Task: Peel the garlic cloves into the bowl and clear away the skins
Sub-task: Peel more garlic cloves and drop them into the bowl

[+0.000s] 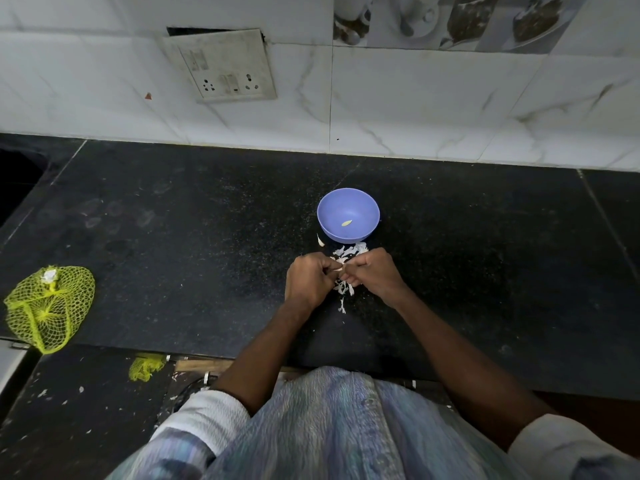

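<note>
A small blue bowl stands on the black counter with one peeled garlic clove lying in it. Just in front of the bowl, my left hand and my right hand meet fingertip to fingertip, pinching a garlic clove between them; most of that clove is hidden by the fingers. White garlic skins lie scattered under and around my hands. An unpeeled clove rests on the counter at the bowl's left side.
A yellow mesh bag lies at the counter's left front edge. A second scrap of yellow mesh sits on the lower ledge. A tiled wall with a socket plate backs the black counter.
</note>
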